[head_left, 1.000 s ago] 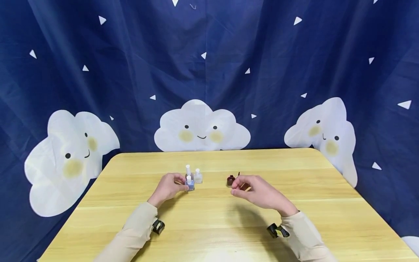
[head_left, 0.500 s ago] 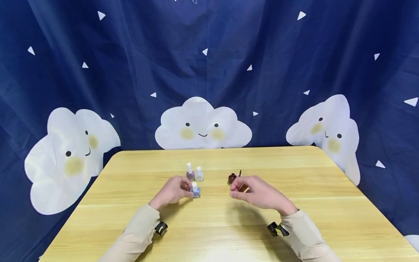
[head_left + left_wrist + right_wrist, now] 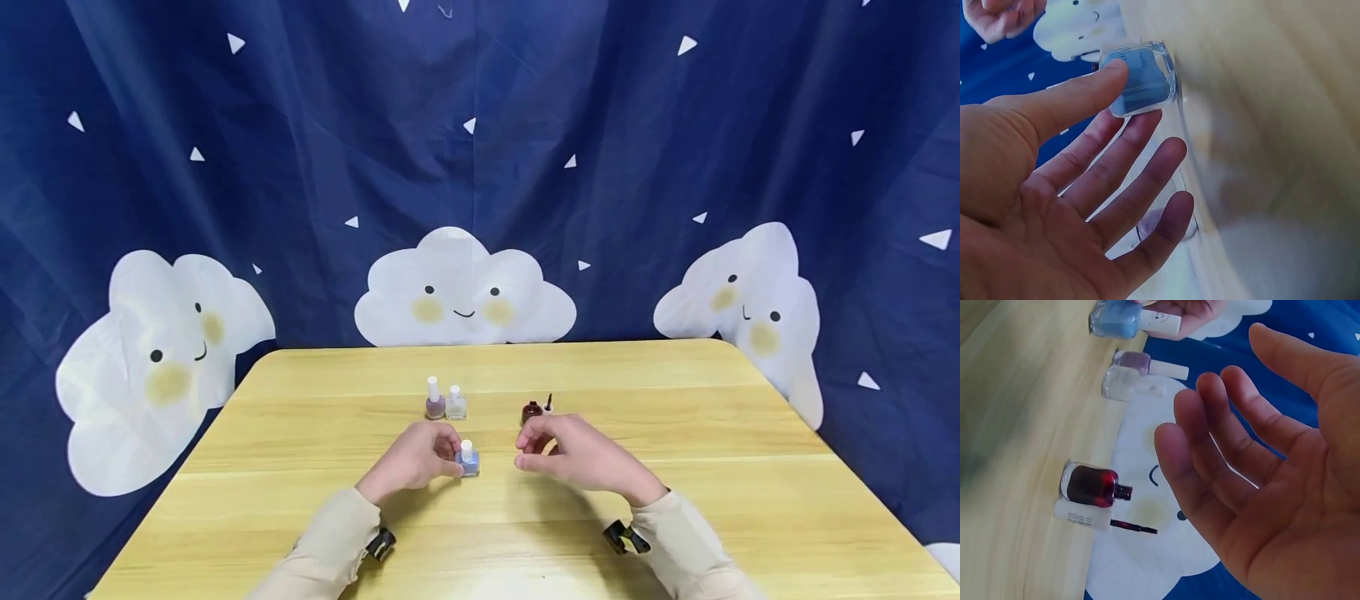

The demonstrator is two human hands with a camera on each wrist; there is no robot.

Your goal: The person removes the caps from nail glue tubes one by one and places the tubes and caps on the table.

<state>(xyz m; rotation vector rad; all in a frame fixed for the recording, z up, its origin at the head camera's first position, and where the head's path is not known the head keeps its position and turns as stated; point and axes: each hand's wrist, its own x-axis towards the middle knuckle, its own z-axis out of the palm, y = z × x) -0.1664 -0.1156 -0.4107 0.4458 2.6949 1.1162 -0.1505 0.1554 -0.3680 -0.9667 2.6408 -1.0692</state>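
My left hand [image 3: 423,456] pinches a blue nail polish bottle [image 3: 469,463] with a white cap, thumb across its front face in the left wrist view. The bottle is upright, close over the table. My right hand [image 3: 573,454] holds nothing; its fingers are loosely bent, thumb apart from them in the right wrist view. Beyond it stands a dark red nail polish bottle [image 3: 1091,484] with its neck uncovered. Its white cap [image 3: 1082,515] stands right beside it, brush pointing up.
Farther back on the wooden table [image 3: 337,375], a mauve polish bottle [image 3: 435,406] and a clear polish bottle [image 3: 456,404] stand side by side, both with white caps. A blue curtain [image 3: 480,167] with cloud faces hangs behind the table's far edge.
My left hand has brought the blue nail polish bottle away from the mauve and clear ones, toward me and to the right. My right hand has drawn slightly nearer to me, away from the red bottle.
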